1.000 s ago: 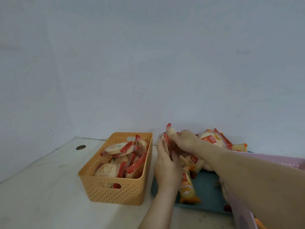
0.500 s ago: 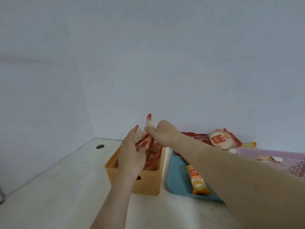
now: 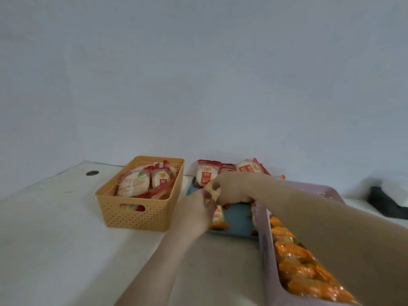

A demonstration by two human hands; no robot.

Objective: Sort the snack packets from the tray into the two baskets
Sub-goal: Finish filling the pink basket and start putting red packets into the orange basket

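An orange basket (image 3: 141,217) at the left holds red-and-white snack packets (image 3: 134,184). To its right lies a teal tray (image 3: 239,219) with more red-and-white packets (image 3: 206,173) at its far end and an orange packet (image 3: 219,219) near the front. A pink basket (image 3: 266,250) at the right holds orange packets (image 3: 295,266). My right hand (image 3: 231,187) reaches across the pink basket over the tray and pinches a small pale packet (image 3: 213,191). My left hand (image 3: 194,214) meets it there, fingertips on the same packet. The hands hide the tray's middle.
The baskets and tray stand on a white table against a plain wall. A round hole (image 3: 92,173) sits in the table's far left corner. A dark object (image 3: 385,203) lies at the far right, beyond the pink basket.
Both hands carried red-and-white packets left to the orange basket, let them go there, and came back right over the tray, where they now hold a small pale packet.
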